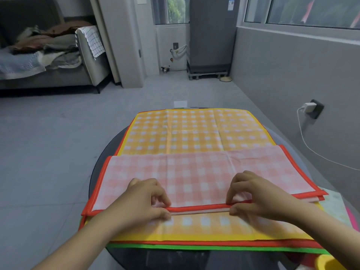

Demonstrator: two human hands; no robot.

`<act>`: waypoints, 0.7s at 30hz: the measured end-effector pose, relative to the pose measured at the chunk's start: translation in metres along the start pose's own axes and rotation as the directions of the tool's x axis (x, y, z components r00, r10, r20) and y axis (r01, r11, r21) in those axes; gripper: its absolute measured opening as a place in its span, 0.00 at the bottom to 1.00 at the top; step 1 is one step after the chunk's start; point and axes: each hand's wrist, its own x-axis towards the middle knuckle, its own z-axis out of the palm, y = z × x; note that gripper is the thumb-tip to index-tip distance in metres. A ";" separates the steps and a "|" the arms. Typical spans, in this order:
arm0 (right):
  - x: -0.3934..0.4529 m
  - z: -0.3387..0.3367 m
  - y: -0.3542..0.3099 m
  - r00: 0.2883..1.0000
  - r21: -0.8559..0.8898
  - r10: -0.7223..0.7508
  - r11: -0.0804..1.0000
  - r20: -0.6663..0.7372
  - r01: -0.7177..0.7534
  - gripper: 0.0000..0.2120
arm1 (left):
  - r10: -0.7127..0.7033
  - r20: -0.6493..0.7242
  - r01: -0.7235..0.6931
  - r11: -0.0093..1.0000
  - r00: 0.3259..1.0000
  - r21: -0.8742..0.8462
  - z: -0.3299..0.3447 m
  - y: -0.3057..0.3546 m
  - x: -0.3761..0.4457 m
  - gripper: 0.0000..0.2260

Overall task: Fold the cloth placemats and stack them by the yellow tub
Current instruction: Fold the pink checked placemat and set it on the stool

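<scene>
Two hands, left hand (145,199) and right hand (255,197), both pinching one folded red-edged placemat's (194,172) near edge, atop yellow placemat (187,131)

Pink placemat (194,172): thin matt woven cloth w/ creases, red fabric edging. Orange placemat (194,131): same matt cloth, fold lines. Desk (109,152): dark, glossy, smooth. Yellow tub (327,264): smooth plastic. Floor (48,152): matt grey tile.

Both hands, left hand (145,199) and right hand (257,197), pinch the folded red-edged placemat (194,176), seemingly aligning edges.
</scene>
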 end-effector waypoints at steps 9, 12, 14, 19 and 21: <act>0.008 0.001 -0.006 0.999 0.028 0.025 0.999 0.024 -0.026 0.06 | 0.124 -0.176 -0.110 0.990 0.977 0.086 0.018 0.015 0.034 0.08; 0.010 0.003 -0.009 0.998 0.041 0.053 0.998 0.029 -0.054 0.06 | 0.161 -0.230 -0.128 0.980 0.960 0.153 0.027 0.018 0.052 0.12; 0.010 0.003 -0.010 0.997 0.042 0.071 0.996 0.031 -0.072 0.06 | 0.104 -0.185 -0.067 0.979 0.977 0.194 0.033 0.020 0.064 0.19; 0.010 0.003 -0.012 0.995 0.041 0.088 0.995 0.049 -0.090 0.06 | -0.018 -0.075 0.039 0.956 0.997 0.292 0.042 0.019 0.082 0.29; 0.011 0.002 -0.012 0.994 0.045 0.093 0.994 0.057 -0.095 0.05 | -0.051 -0.043 0.062 0.942 0.998 0.330 0.045 0.018 0.086 0.30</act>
